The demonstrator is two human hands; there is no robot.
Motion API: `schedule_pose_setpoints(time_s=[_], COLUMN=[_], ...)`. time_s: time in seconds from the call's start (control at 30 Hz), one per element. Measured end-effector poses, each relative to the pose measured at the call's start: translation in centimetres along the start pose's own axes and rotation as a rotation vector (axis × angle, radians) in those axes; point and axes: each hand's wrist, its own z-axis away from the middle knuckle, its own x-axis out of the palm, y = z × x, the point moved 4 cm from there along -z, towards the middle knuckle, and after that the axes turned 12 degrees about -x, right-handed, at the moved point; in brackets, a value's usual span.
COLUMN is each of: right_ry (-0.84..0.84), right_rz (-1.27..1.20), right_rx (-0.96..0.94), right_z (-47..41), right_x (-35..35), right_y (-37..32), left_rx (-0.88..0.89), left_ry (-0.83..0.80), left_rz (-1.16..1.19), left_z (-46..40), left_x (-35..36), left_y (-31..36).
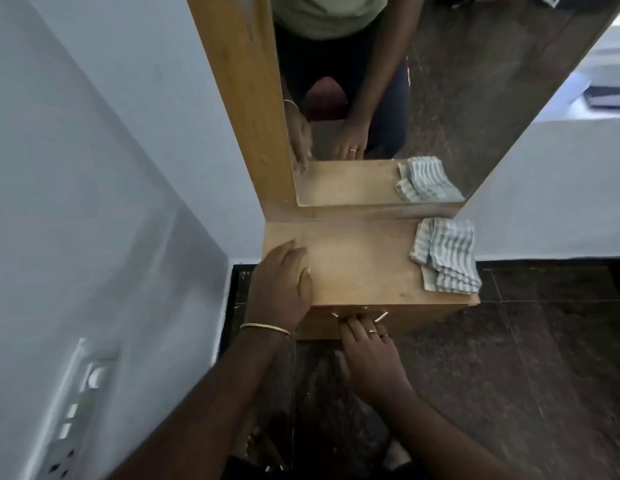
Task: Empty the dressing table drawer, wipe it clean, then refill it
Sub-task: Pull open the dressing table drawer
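We are standing over the dressing table [364, 261] with both hands already on it. Our left hand [284, 275] is lying flat on the wooden top near its left edge, fingers straight and spread, pressing down and gripping nothing; it is likely bracing the unit. Our right hand [369, 337] is reaching below the front lip, its fingers hooking over the metal handle [358, 311] of the drawer [357, 322], though the fingertips are tucking out of sight behind the bar, so how fully they are wrapping it we cannot tell.

The drawer is sitting shut, directly ahead of the right hand's knuckles and just below the left wrist. Its handle is running crosswise to our right forearm, left to right along the drawer front, so the travel will be straight back toward our body along that forearm's line. The right hand is plainly the nearer one for the pull.

A folded striped cloth [447, 259] is resting on the top, well to the right of both hands, nearer the right hand, waiting for the wiping. We are judging the task barely begun.
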Motion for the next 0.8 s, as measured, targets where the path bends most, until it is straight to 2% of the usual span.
schedule_pose_setpoints(time_s=[0.17,0.27,0.43,0.63,0.8], right_ry=[0.167,0.245,0.222,0.088,-0.008], right_rz=[0.011,0.03,-0.05,-0.188,-0.162], right_rx=[0.069,0.061,0.04,0.01,0.011], right_z=[-0.9,-0.4,1.6,6.3,10.2], right_x=[4.1,4.8,4.0,3.5,3.5], right_y=[1.3,0.9,-0.2,-2.5,-4.9], left_rx=[0.042,0.047,0.014,0.021,0.004], left_ry=[0.157,0.183,0.17,0.185,0.172], left_rz=[0.097,0.133,0.139,0.095,0.078], left_z=[0.0,1.6,5.5,11.8,16.5], left_x=[2.1,2.6,2.0,-0.3,-1.9], left_y=[-2.5,-2.6,-1.5,-0.8,-1.2])
